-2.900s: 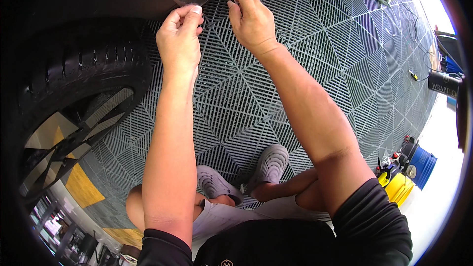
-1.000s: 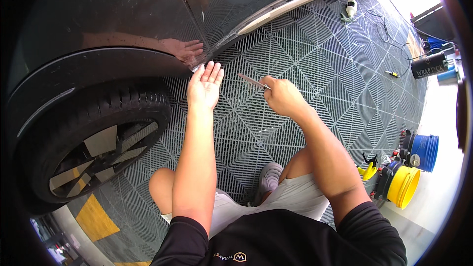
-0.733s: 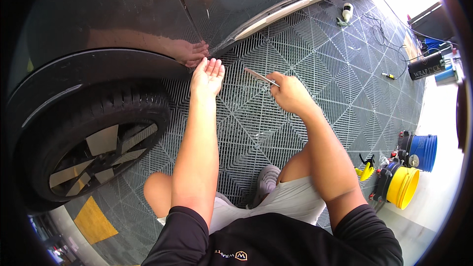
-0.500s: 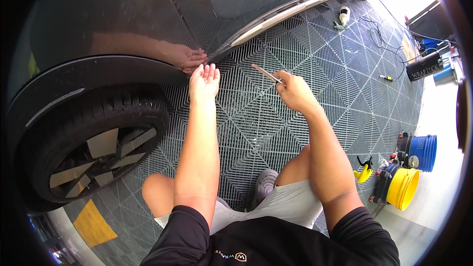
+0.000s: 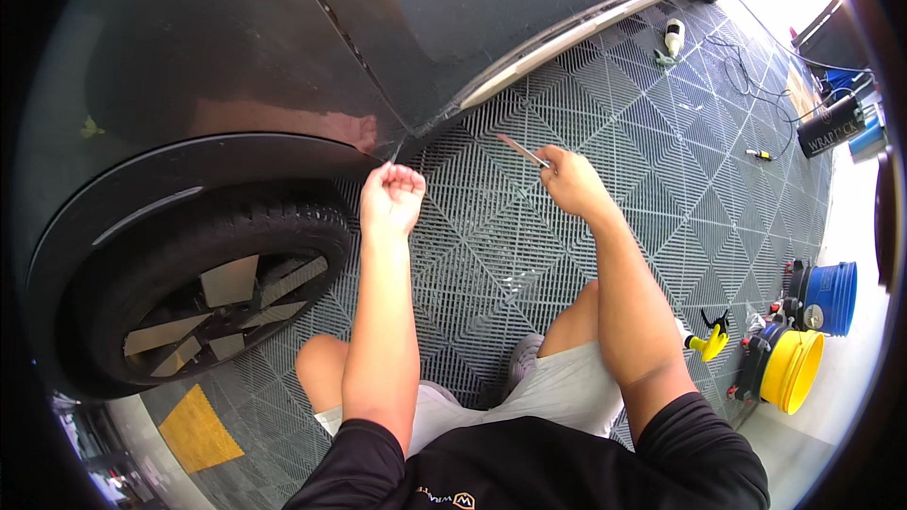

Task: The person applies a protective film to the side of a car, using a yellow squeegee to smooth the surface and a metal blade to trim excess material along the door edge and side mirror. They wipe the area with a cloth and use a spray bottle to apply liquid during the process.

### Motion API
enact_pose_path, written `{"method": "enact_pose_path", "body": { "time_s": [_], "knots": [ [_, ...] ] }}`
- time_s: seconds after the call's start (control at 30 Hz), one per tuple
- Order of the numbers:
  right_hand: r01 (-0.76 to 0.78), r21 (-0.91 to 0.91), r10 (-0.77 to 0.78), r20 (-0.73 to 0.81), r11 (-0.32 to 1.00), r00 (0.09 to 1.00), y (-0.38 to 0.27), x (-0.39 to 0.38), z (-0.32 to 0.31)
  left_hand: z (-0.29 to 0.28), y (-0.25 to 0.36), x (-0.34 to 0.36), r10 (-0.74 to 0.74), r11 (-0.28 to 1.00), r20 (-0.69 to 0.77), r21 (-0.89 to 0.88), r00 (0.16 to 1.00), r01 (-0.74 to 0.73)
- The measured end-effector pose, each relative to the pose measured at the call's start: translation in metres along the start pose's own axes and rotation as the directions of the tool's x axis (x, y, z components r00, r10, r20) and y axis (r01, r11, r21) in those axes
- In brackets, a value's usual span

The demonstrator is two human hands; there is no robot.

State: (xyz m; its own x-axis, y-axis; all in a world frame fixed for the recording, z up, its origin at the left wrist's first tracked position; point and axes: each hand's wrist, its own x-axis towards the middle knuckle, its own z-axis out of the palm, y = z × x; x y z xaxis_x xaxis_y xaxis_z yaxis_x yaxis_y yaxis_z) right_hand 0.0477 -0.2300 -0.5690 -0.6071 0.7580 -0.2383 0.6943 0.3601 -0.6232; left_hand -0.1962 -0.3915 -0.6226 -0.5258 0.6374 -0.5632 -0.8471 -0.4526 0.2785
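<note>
My left hand (image 5: 393,200) is closed, palm up, just below the lower corner of the dark car panel (image 5: 283,85). A thin, see-through strip (image 5: 396,151), apparently film, runs from its pinched fingertips up to the panel's edge. To the right, over the floor, my right hand (image 5: 576,187) grips a slim silvery tool (image 5: 525,153) with a reddish, flat far end pointing up and left. The tool touches nothing but the hand. Its exact kind is too small to tell.
A wheel (image 5: 227,293) sits under the arch at left. A pale-edged sill (image 5: 557,38) runs to the far right. On the tiled floor lie a spray bottle (image 5: 674,38), a cable (image 5: 742,71) and a yellow sprayer head (image 5: 709,345). Blue (image 5: 831,297) and yellow buckets (image 5: 792,370) stand at right.
My left hand has drawn back from the panel edge toward me, its fingers now curled, with the strip stretched between. The right hand stays nearly still with its tool. The view has shifted slightly.
</note>
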Motion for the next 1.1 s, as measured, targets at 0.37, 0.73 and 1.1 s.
{"method": "enact_pose_path", "body": {
  "time_s": [0.37, 0.73, 1.1],
  "knots": [
    [-0.343, 0.114, 0.358, -0.148, 0.932, 0.922, 0.065, -0.033, 0.028, 0.024, 0.093, -0.193, -0.010, 0.999, 0.116, 0.054, 0.993, 0.004],
    [-0.496, -0.254, 0.538, 0.137, 0.830, 0.832, 0.054, -0.309, -0.087, 0.159, 0.273, -0.511, 0.289, 0.942, -0.209, -0.110, 0.934, -0.316],
    [-0.374, -0.099, 0.362, -0.119, 0.922, 0.924, -0.135, -0.328, -0.206, 0.233, 0.443, -0.650, 0.500, 0.866, 0.321, -0.180, 0.804, -0.466]
  ]
}}
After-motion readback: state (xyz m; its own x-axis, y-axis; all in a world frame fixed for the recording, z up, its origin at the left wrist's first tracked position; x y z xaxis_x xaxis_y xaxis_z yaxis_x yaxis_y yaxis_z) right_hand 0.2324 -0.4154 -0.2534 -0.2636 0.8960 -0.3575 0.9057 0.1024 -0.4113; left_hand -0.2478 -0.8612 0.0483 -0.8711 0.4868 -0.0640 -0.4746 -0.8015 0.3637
